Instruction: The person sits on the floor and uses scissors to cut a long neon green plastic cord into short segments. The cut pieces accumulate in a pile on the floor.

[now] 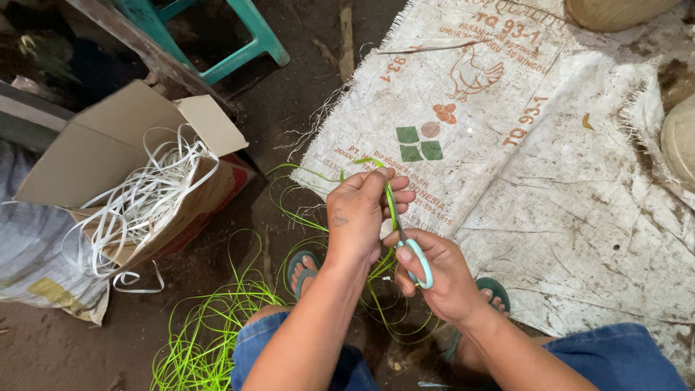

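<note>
Viewed from above, over bent knees in blue denim.

Left hand (360, 216): grip pressed together, pinching a thin lime-green plastic strip (365, 162) — held upright between thumb and fingers, above the dirt floor (282, 108). Strip looped out to the left of the knuckles and trailed down toward the feet.

Right hand (434, 271): grip closed through the pale-blue plastic handle loops of a pair of small scissors (405, 239). Blades pointed up and away, laid against the strip just beside the left fingers; blade gap not discernible.

Below both hands: loose heap of lime-green plastic strips (206, 337) spread on the floor, partly across the left knee. Two teal rubber sandals (302, 266) worn on the feet, directly under the wrists.

To the left, well apart: open brown cardboard box (116, 145), tilted, with white plastic strips (141, 199) spilling over its edge.

Ahead and to the right: white woven plastic sack with orange and green print (521, 159), laid flat and soiled — frayed at the edges. Teal plastic stool legs (246, 36) noted at the top.
</note>
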